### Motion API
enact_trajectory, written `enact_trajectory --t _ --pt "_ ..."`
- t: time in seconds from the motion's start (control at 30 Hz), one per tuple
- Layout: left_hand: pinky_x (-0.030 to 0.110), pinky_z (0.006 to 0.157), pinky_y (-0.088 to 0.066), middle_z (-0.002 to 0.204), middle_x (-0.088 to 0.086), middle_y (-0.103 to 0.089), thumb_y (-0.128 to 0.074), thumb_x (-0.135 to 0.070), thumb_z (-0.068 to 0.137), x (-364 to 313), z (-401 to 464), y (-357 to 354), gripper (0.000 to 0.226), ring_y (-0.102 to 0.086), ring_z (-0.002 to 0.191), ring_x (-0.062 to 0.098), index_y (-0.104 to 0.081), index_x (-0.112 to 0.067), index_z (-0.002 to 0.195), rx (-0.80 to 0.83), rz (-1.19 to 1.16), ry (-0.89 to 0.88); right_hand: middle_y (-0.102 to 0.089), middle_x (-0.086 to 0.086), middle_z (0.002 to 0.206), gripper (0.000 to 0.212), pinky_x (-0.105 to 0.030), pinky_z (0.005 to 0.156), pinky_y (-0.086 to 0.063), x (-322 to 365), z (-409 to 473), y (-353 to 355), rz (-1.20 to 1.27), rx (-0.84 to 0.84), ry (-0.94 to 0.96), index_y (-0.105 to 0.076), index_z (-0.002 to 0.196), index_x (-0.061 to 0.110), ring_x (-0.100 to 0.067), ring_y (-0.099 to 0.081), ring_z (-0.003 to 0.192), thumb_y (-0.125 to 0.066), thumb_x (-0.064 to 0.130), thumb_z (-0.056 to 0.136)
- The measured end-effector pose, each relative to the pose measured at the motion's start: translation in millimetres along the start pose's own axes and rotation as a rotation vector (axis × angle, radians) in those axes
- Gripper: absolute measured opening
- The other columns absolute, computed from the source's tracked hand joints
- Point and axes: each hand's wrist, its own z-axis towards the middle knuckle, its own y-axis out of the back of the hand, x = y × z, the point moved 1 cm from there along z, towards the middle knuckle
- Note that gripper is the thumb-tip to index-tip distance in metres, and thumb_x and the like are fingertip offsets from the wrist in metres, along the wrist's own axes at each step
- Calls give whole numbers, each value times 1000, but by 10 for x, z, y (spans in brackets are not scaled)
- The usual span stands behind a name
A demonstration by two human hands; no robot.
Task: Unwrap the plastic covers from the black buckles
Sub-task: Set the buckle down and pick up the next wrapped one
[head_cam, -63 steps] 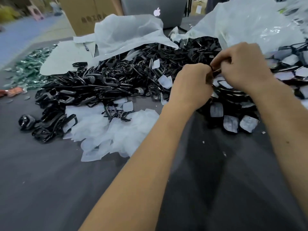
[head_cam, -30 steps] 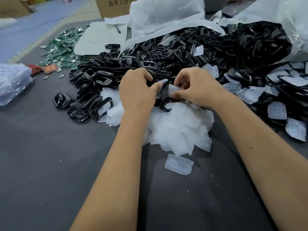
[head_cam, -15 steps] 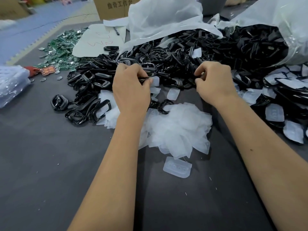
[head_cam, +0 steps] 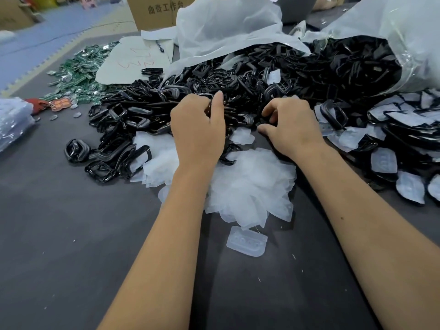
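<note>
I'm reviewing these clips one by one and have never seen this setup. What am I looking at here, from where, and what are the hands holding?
No machine here: a person works with bare hands, filmed by one wide camera on their head, looking forward and down. On the dark table lies a heap of black buckles, a pile of removed clear plastic covers, and on the right buckles still wrapped, spilling from a big plastic bag. The left hand curls its fingers over the heap and seems to grip a buckle, mostly hidden. The right hand reaches in with bent fingers; whether it holds anything is unclear.
</note>
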Motion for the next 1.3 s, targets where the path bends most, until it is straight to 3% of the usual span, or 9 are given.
enact_trajectory --t 0.1,0.23,0.4,0.5,0.6,0.9,1.0,1.07,1.3 --pt "47 59 -48 60 28 -58 -57 -29 101 -35 4 -32 54 -56 53 38 -55 13 66 12 -189 126 -70 -10 111 23 -44 101 -51 0 10 0 -45 1 12 -70 118 13 -30 -57 120 -71 20 96" --pt "50 60 -48 60 33 -54 -49 -44 104 -77 -55 -71 71 -52 55 43 -52 17 68 87 -330 189 -71 -13 109 27 -44 102 -50 20 -31 20 5 -30 5 -70 117 9 -31 -58 118 -55 5 95" --pt "44 72 -58 64 8 -70 -70 -30 94 -27 -29 -138 41 -70 65 25 -68 0 68 177 -356 229 -63 7 71 19 -31 95 -50 82 -133 14 257 -125 -13 -77 95 9 -11 -59 77 -59 8 89" --pt "30 66 -50 64 -4 -71 -83 -32 84 -2 -24 -121 27 -62 61 10 -74 -16 64 166 -300 211 -61 13 64 12 -9 64 -42 124 -209 -24 399 -85 10 -75 88 11 0 -55 58 -63 9 88" --pt "36 71 -59 60 -3 -72 -87 -32 80 -4 -29 -92 28 -69 62 14 -74 -15 62 164 -310 224 -67 5 60 8 -16 53 -44 113 -241 -38 562 45 23 -74 85 14 -3 -56 50 -69 10 89" --pt "23 57 -46 46 2 -64 -84 -40 81 19 -81 -105 46 -57 42 12 -60 -13 52 196 -331 302 -76 -10 81 15 -24 53 -52 1 -197 13 1153 198 -74 -67 79 5 -29 -74 78 -75 3 92" --pt "32 61 -55 53 12 -66 -81 -39 86 13 -68 -95 58 -65 51 28 -53 1 55 170 -365 319 -75 -7 78 18 -19 53 -52 18 -182 41 1373 249 -110 -65 80 8 -26 -78 83 -70 -4 92" --pt "28 52 -50 57 12 -67 -73 -37 93 7 -63 -86 63 -60 44 19 -51 12 62 135 -416 318 -75 -4 75 19 -17 53 -53 35 -180 49 1445 267 -106 -63 80 7 -24 -79 83 -69 -6 92" --pt "25 47 -38 72 6 -73 -52 -19 99 -4 -41 -59 34 -52 41 16 -57 -1 71 111 -530 428 -69 -3 73 31 -17 51 -51 32 -180 75 1509 296 -146 -50 73 12 -25 -79 85 -63 -4 96"
